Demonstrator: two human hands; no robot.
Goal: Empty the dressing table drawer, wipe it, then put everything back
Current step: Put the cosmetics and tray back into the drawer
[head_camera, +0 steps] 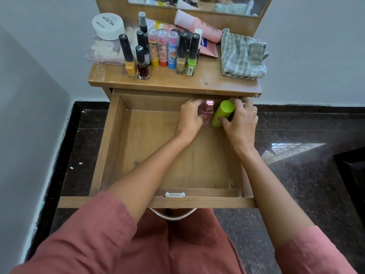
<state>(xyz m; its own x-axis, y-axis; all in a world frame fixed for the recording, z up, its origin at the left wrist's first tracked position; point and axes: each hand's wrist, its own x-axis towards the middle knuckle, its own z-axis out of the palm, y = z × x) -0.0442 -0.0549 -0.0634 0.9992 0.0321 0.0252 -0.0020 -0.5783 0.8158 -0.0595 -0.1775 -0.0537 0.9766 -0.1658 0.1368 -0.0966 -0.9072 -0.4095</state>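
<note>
1. Brown wooden drawer (pixel 158 155): pulled out, holds two items at its far right.
2. Pink metallic-capped bottle (pixel 209 109): near the back wall, gripped by the left hand (pixel 189 117).
3. Lime-green cylindrical tube (pixel 222 113): tilted, just beside the bottle, gripped by the right hand (pixel 240 123).
4. Grey-green checked cloth (pixel 242 56): crumpled on the tabletop's right side.

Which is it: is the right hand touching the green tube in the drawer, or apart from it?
Touching. The head view shows the right hand with its thumb pressed on the green tube and its fingers curled round the far side.

two bottles (pixel 216 114) in drawer (pixel 110 139) back right corner, cloth (pixel 242 54) on tabletop (pixel 158 80)
</note>
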